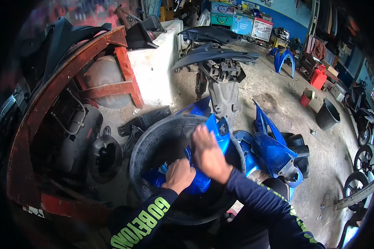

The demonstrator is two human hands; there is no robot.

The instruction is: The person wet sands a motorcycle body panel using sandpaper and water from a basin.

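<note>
A blue plastic motorcycle body panel (pixel 220 139) sits inside a large black round tub (pixel 139 143), its upper end rising above the rim. My left hand (pixel 180 175) is closed around a blue edge of the panel at the tub's middle. Over the panel's face lies my right hand (pixel 207 151), smeared by motion; its fingers and anything under them cannot be made out. Lower in the tub shows more shiny blue plastic (pixel 199 182), partly covered by my hands and sleeves.
Blue fairing parts (pixel 274 151) lie on the concrete floor right of the tub. Behind it stands a stripped motorcycle frame (pixel 224 89). A red-brown wooden frame (pixel 25 145) borders the left side. A black bucket (pixel 328 113) and a red bucket (pixel 306 98) are farther right.
</note>
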